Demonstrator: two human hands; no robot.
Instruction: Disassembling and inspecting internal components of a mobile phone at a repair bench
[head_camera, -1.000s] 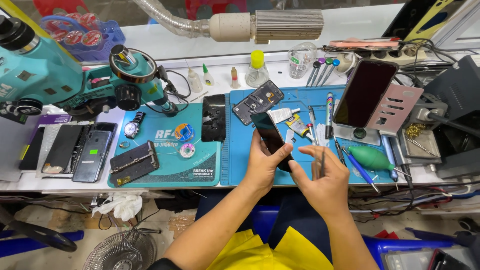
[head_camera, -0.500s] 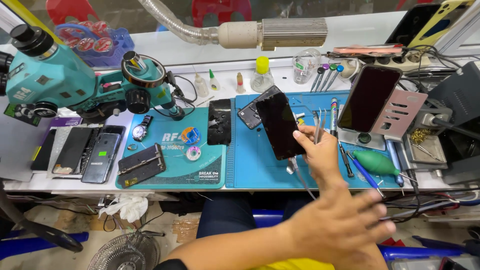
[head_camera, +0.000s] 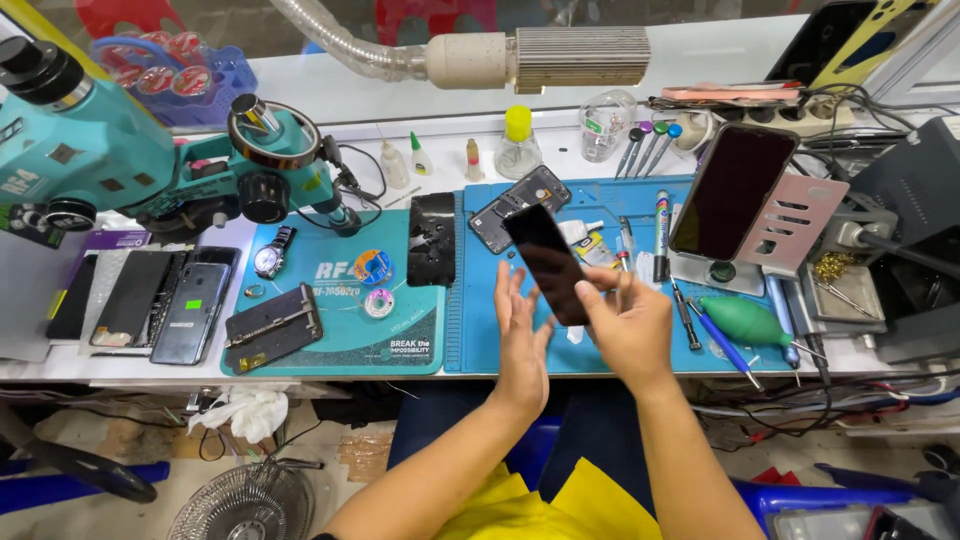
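Note:
A black phone screen panel (head_camera: 547, 262) is held tilted above the blue work mat (head_camera: 600, 345). My right hand (head_camera: 630, 325) grips its lower right edge with fingers and thumb. My left hand (head_camera: 522, 340) is flat and open-fingered beside the panel's lower left edge, touching or almost touching it. An opened phone body (head_camera: 518, 207) lies on the mat just behind the panel, and a glue tube (head_camera: 585, 243) lies to its right.
A teal microscope (head_camera: 150, 165) stands at left over a teal mat (head_camera: 335, 310) with a watch (head_camera: 270, 258), black glass panel (head_camera: 432, 238) and clamp jig (head_camera: 272, 327). Several phones (head_camera: 140, 300) lie far left. A phone on a stand (head_camera: 735, 190), a green blower (head_camera: 745, 320) and tools sit right.
My left hand came back up from low in front of the camera to the panel's left side. The panel stays in my right hand, now lower and closer to the mat's front.

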